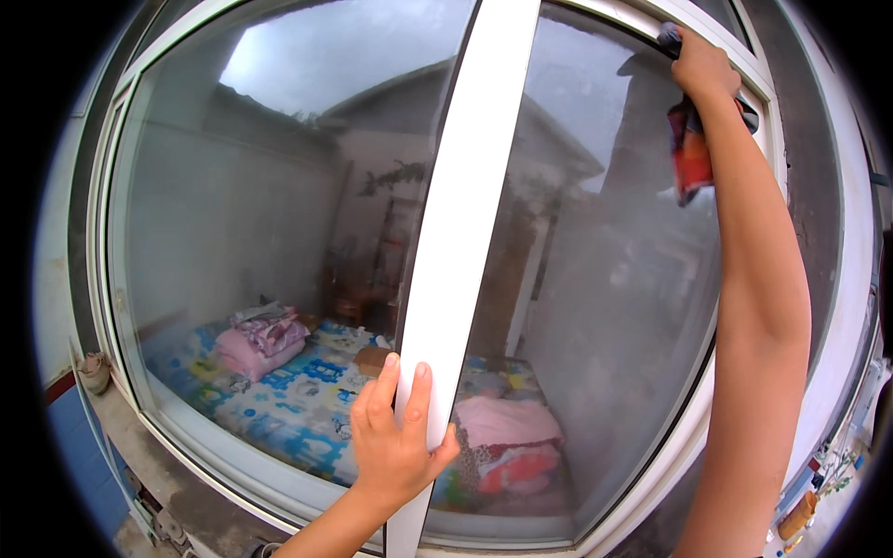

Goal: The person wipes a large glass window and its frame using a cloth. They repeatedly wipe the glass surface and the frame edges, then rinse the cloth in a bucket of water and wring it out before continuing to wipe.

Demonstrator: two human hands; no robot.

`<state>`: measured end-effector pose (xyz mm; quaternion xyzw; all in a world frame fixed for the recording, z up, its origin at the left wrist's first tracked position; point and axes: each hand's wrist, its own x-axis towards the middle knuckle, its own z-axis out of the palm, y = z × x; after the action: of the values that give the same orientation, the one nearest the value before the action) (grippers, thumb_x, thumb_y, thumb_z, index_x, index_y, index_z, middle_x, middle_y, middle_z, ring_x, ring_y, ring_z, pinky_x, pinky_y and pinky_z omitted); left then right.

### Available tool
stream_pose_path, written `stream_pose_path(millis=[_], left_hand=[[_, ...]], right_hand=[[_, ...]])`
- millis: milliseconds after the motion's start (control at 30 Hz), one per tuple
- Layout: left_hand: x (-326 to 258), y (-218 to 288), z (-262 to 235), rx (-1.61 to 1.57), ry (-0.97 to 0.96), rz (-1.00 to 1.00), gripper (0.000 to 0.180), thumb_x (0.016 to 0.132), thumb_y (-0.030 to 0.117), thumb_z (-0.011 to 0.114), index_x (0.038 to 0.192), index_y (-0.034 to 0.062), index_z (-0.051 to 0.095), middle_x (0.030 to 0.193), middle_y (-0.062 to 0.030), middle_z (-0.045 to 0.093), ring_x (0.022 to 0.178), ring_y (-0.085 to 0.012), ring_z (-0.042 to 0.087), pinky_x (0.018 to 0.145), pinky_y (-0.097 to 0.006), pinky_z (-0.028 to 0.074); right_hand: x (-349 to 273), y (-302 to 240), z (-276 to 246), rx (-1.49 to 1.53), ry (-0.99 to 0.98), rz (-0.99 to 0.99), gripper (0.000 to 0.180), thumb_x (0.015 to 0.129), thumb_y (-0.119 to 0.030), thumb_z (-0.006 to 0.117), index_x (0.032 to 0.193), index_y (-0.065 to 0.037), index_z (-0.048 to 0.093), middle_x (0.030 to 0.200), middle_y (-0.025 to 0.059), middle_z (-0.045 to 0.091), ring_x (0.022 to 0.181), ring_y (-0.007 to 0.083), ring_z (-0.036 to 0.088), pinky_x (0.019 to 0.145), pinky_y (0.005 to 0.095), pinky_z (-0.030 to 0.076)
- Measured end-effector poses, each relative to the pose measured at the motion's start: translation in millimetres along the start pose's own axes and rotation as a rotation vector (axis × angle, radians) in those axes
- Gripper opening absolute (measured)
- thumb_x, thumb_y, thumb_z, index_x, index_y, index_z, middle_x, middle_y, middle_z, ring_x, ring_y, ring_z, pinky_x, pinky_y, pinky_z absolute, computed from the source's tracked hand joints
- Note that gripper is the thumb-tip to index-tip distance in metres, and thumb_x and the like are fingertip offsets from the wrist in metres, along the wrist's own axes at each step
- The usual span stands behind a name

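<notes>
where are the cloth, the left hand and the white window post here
Cloth [692,164]: head view, on its hanging red-orange part.
Left hand [393,454]: head view, on the back of the hand.
White window post [467,219]: head view, partway up its front face.

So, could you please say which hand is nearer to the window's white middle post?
Left. The left hand touches the lower part of the post; the right hand is off to its upper right, holding a cloth.
</notes>
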<state>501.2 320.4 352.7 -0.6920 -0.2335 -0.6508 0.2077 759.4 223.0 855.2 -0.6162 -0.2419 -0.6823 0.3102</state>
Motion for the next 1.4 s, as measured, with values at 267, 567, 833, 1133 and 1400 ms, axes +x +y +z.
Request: stream_pose_path(millis=[267, 567, 833, 1133, 1400], left_hand=[[2, 0, 1, 0.006, 0.006, 0.013, 0.087, 0.062, 0.016, 0.078, 0.143, 0.0022, 0.049, 0.145, -0.0279, 0.039, 0.117, -0.0401, 0.045, 0.097, -0.049, 0.040], [6, 1, 1, 0.040, 0.063, 0.018, 0.082, 0.063, 0.020, 0.077, 0.140, 0.0068, 0.054, 0.141, -0.0243, 0.046, 0.108, -0.0340, 0.051, 0.088, -0.041, 0.043], [2, 1, 4, 0.011, 0.020, 0.015, 0.088, 0.063, 0.017, 0.077, 0.144, 0.0015, 0.047, 0.145, -0.0282, 0.038, 0.118, -0.0412, 0.045, 0.098, -0.049, 0.040], [5, 0, 1, 0.023, 0.020, 0.016, 0.088, 0.062, 0.013, 0.077, 0.144, 0.0005, 0.047, 0.144, -0.0302, 0.038, 0.117, -0.0421, 0.046, 0.098, -0.050, 0.040], [2, 2, 2, 0.041, 0.010, 0.008, 0.090, 0.061, 0.014, 0.078, 0.145, 0.0004, 0.046, 0.145, -0.0287, 0.038, 0.119, -0.0421, 0.045, 0.099, -0.051, 0.038]], right_hand=[[-29, -125, -30, 0.451, 0.195, -0.319, 0.050, 0.076, -0.006, 0.059, 0.123, -0.021, 0.067, 0.117, 0.0121, 0.068, 0.108, 0.0363, 0.062, 0.093, 0.0467, 0.052], [-49, -96, -12, 0.332, 0.331, -0.567, 0.039, 0.078, -0.006, 0.059, 0.114, -0.018, 0.068, 0.112, 0.0103, 0.069, 0.107, 0.0344, 0.061, 0.088, 0.0459, 0.053], [-64, -122, -32, 0.245, 0.189, -0.432, 0.023, 0.082, -0.008, 0.060, 0.102, -0.009, 0.070, 0.109, 0.0129, 0.067, 0.106, 0.0355, 0.061, 0.089, 0.0435, 0.054], [-92, -91, -10, 0.465, 0.373, -0.625, 0.048, 0.077, 0.001, 0.058, 0.117, -0.024, 0.069, 0.115, -0.0006, 0.067, 0.110, 0.0260, 0.060, 0.086, 0.0400, 0.054], [-51, -148, -35, 0.418, 0.093, -0.182, 0.030, 0.084, -0.018, 0.065, 0.111, -0.008, 0.071, 0.124, 0.0156, 0.065, 0.119, 0.0357, 0.059, 0.095, 0.0444, 0.053]])
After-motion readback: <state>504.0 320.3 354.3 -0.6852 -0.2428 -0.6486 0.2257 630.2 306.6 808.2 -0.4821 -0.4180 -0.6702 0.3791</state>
